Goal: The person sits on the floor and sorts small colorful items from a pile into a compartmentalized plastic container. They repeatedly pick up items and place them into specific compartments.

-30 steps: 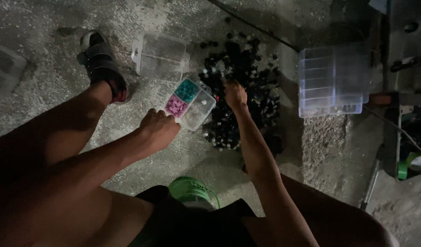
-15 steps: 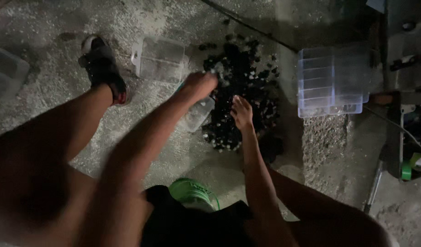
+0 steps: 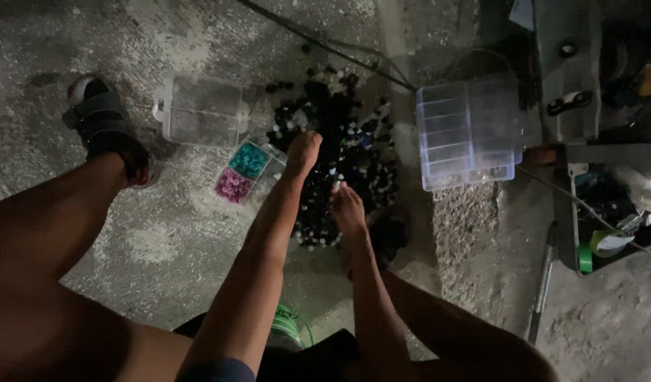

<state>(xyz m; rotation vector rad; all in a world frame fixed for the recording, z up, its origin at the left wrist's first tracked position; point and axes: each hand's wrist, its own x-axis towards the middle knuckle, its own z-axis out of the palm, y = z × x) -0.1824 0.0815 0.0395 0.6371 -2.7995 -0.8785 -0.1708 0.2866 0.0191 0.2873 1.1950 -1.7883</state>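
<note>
While both hands rest on the pile of dark pieces (image 3: 343, 152), the left hand (image 3: 303, 151), fingers curled narrow, is nearer the small sorting box (image 3: 246, 172) than the half-open right hand (image 3: 346, 205).

Looks like a rough workshop or yard work spot w/ a bare concrete floor (image 3: 163, 240), dimly lit. Beyond the hands lies a heap of small dark parts (image 3: 346, 141); clear plastic organiser boxes (image 3: 467, 134) right of it, cables & tools (image 3: 541, 283) further right.

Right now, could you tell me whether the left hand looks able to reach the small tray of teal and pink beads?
Probably yes: the left hand hovers just beside the bead tray, nothing between.
</note>
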